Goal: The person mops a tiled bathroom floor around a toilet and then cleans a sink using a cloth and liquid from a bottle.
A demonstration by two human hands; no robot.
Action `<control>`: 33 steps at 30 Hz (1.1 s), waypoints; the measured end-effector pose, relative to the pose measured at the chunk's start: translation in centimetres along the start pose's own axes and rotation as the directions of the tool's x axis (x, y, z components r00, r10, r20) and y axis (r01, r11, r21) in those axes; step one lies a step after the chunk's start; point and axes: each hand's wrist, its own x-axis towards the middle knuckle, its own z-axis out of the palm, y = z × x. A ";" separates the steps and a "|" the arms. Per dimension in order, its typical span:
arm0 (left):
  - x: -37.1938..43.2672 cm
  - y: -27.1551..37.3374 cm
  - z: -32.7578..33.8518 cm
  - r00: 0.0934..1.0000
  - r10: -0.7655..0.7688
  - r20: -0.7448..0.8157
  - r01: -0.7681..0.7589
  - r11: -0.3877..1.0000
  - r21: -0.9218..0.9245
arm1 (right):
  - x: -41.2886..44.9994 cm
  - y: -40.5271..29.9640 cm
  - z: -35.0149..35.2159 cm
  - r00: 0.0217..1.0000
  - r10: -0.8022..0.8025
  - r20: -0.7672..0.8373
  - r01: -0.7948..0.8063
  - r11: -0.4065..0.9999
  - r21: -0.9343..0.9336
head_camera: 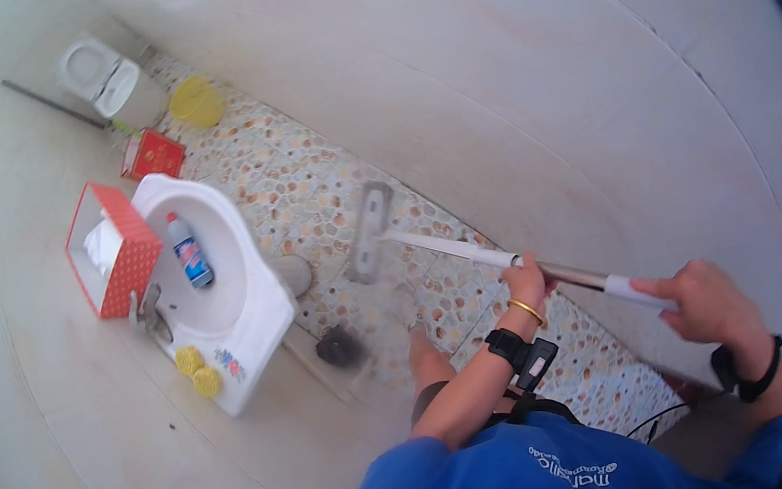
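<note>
A flat mop with a white and metal pole (pixel 456 248) slants across the floor, its rectangular head (pixel 369 232) against the pebble-patterned tiles and slightly blurred. My left hand (pixel 527 280), with a gold bangle above it, is closed around the middle of the pole. Near the pole's upper end, my right hand (pixel 703 300) grips the white handle. Both wrists wear black straps.
To the left stands a white washbasin (pixel 266 293) holding a bottle (pixel 190 255), with yellow scrubbers (pixel 198 372) and a red patterned box (pixel 128 261) on its edge. Farther back are a red box (pixel 154 156), a yellow bucket (pixel 196 103) and a toilet (pixel 130 94). A wall (pixel 530 110) borders the floor.
</note>
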 end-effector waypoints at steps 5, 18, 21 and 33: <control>-5.3 13.9 -4.4 0.823 -0.099 0.559 0.079 0.995 0.060 | 7.1 0.0 -9.0 0.975 -0.141 -0.173 0.073 0.934 -0.350; -6.6 39.8 -46.8 -0.099 0.986 -0.131 -0.169 0.113 0.979 | 20.6 -7.1 -8.8 0.532 -0.455 -0.714 -0.112 0.798 -0.592; -6.9 41.5 -50.0 0.036 0.975 -0.219 -0.057 0.220 0.974 | 21.1 -8.4 -8.7 0.578 -0.394 -0.715 -0.084 0.843 -0.532; 8.7 35.8 -49.3 0.229 0.924 -0.307 -0.112 0.339 0.934 | 28.3 -23.4 -4.1 0.304 -0.647 -0.699 0.771 0.598 -0.219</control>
